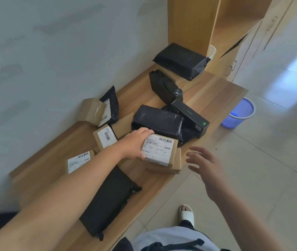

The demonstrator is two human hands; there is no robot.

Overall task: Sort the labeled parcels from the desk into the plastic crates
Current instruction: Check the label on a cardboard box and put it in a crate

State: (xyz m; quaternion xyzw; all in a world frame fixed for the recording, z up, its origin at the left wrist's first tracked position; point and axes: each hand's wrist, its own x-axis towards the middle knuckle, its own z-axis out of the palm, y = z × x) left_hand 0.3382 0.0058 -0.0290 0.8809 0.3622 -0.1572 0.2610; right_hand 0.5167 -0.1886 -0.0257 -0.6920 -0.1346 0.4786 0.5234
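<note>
My left hand [135, 144] grips the left side of a brown cardboard parcel with a white barcode label [159, 151], which rests on another cardboard box [175, 163] near the front edge of the wooden desk [222, 91]. To the right of that parcel, over the floor, my right hand [205, 166] hovers with spread fingers and holds nothing. More labeled boxes lie at the left [78, 161], [105, 137], [94, 111]. Black plastic-wrapped parcels lie along the desk [106, 203], [157, 122], [165, 86], [180, 60]. No plastic crate is in view.
A black device with a green mark [191, 116] sits beside the central black parcels. A blue plastic waste basket [238, 113] stands on the tiled floor right of the desk. Wooden cabinets [234, 24] rise at the desk's far end. My sandaled foot [185, 212] stands near the desk's front.
</note>
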